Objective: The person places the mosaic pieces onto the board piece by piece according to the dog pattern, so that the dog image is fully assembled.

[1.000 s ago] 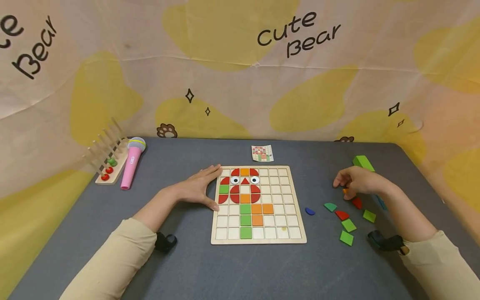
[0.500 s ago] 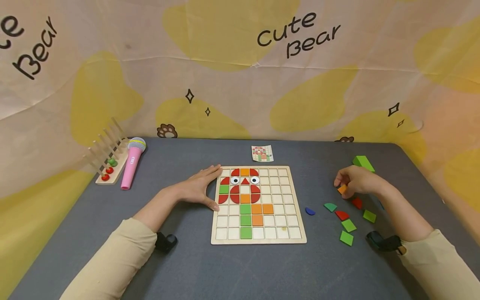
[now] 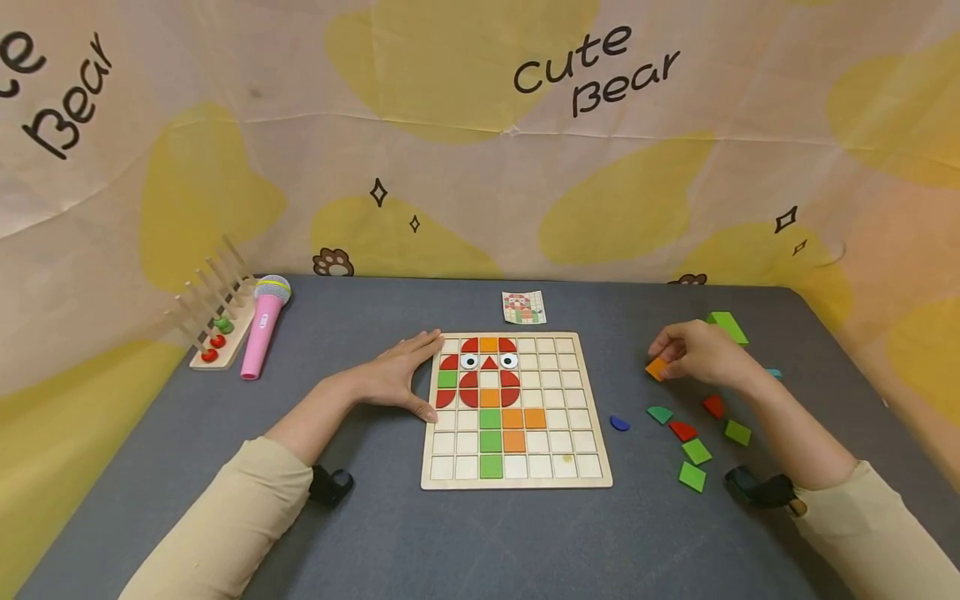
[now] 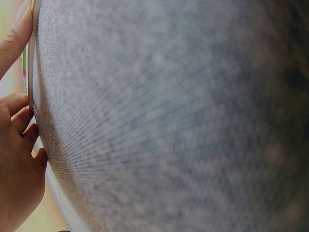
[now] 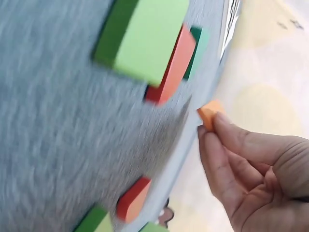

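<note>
Grey counter (image 3: 525,533): board (image 3: 516,408) partly filled (most cells bare), left hand (image 3: 395,375) flat against its edge; right hand (image 3: 701,354) fingers pinch orange tile (image 3: 656,367) aloft beside loose pieces (image 3: 696,451) awaiting placement.

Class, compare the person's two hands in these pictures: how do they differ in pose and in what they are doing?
The left hand lies with straight fingers against the left edge of the wooden puzzle board, holding nothing. The right hand is raised off the grey table to the board's right, pinching an orange tile in curled fingertips. Both wear beige sleeves.
</note>
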The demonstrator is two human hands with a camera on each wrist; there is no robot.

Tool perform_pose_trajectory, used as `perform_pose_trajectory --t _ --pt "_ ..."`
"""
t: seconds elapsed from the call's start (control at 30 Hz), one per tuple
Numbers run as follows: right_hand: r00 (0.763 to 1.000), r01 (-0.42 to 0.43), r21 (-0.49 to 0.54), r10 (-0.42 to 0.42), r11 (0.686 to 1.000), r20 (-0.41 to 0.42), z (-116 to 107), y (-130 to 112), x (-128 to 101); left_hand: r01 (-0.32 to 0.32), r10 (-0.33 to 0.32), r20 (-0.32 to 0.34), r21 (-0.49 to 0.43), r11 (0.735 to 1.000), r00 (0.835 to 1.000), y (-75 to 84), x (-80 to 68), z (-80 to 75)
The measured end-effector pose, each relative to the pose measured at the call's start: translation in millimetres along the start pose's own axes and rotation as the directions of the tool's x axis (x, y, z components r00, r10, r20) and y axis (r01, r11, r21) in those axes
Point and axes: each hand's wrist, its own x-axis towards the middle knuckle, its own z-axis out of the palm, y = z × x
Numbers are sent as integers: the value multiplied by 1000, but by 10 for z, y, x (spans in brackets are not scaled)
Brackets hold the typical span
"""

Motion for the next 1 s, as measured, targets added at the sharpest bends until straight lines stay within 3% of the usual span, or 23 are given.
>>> perform_pose_trajectory --t 0.3,0.63,1.0 --pt "993 95 8 -95 995 -66 189 -317 3 2 -2 1 -4 1000 1000 -1 -13 -1" --pt "984 176 42 -176 984 -9 413 -670 -2 -1 1 2 -6 1000 1000 0 -9 -2" --pt "964 262 60 -263 963 23 610 -889 -6 0 0 6 -5 1000 1000 4 -1 -7"
